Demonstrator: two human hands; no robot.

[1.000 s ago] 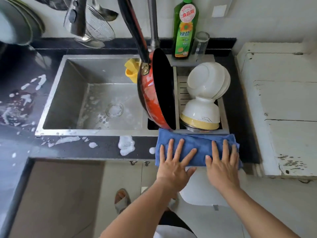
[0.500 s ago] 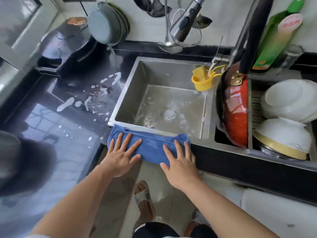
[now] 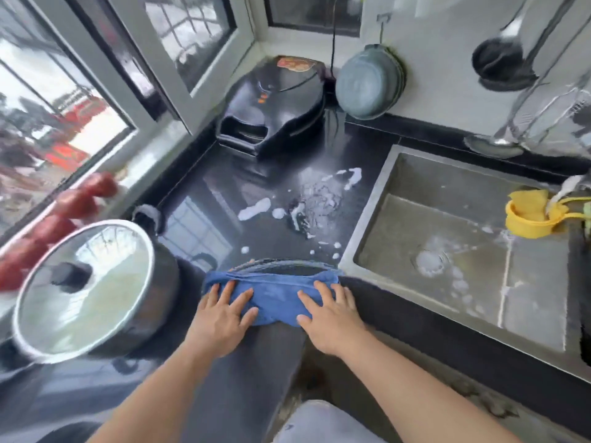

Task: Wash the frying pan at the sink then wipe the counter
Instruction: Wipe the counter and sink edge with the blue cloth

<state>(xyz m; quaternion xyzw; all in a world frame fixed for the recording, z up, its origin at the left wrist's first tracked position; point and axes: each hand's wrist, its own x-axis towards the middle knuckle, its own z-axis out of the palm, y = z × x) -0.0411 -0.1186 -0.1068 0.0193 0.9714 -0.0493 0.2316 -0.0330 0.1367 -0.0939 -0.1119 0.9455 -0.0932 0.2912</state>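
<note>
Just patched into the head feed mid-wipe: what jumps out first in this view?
Both hands, left hand and right hand, press flat on a blue cloth at the black counter's front edge, left of the sink. White soap suds lie beyond the cloth. A lidded steel pot sits at the left.
</note>
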